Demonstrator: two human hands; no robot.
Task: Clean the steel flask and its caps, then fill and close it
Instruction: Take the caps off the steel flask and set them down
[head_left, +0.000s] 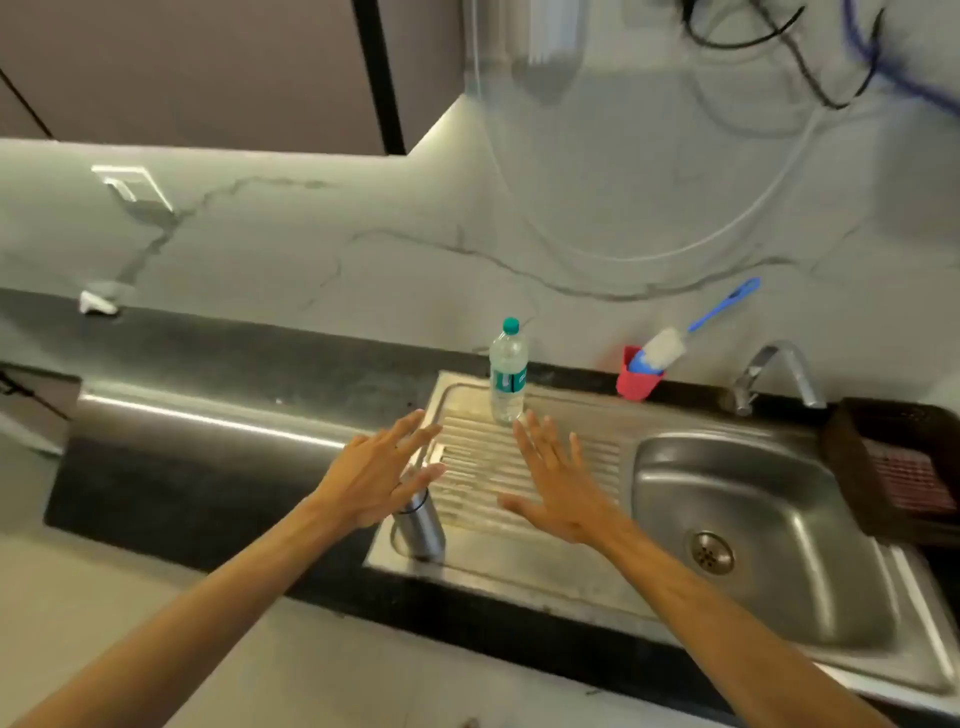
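Observation:
A steel flask (423, 525) stands upright at the near left corner of the ribbed steel drainboard (478, 457). Its top is hidden behind my left hand (376, 475), which hovers above it with fingers spread and straight. My right hand (558, 480) is held flat over the drainboard, fingers spread, holding nothing. A clear plastic water bottle (508, 376) with a green cap stands at the drainboard's far edge, just beyond my right fingertips. A blue-handled bottle brush (675, 340) leans in a red cup (638, 382) by the wall.
The sink basin (737, 530) with its drain lies to the right, and a steel tap (779, 371) rises behind it. A dark basket (893, 467) sits at the far right. Black counter (156, 493) stretches left. Hoses and cables hang on the marble wall.

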